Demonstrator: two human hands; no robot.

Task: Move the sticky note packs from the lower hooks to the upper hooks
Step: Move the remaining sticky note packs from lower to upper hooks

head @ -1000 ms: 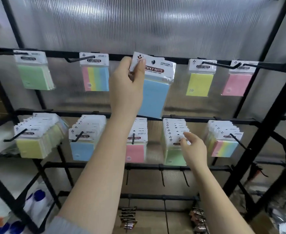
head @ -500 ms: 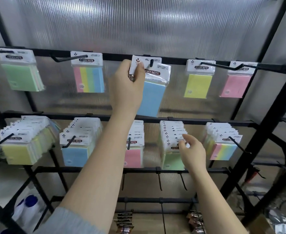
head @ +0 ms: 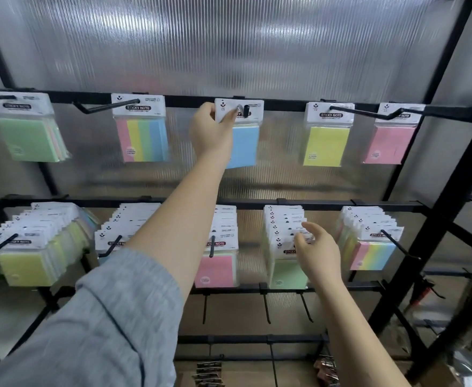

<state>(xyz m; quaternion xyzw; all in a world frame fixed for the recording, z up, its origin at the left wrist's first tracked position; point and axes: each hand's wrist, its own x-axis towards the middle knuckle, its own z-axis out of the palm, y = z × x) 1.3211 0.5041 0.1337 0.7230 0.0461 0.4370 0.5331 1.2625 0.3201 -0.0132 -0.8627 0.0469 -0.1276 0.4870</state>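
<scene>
We note our right hand (head: 317,254) low on the rack, fingers loosely spread, touching the green pack stack (head: 283,247) on its lower hook, as before. Farther up, our left hand (head: 211,129) pinches the blue pack (head: 243,141); its header, previously tilted off the upper hook (head: 246,110), now sits threaded and level.

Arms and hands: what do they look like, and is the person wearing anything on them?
The left hand and right hand are bare, with no gloves, rings or watch that I can see. The left arm wears a grey-blue fabric sleeve pushed up above the forearm, loose and creased. The right arm shows no sleeve in this view. No markings are visible.
</scene>
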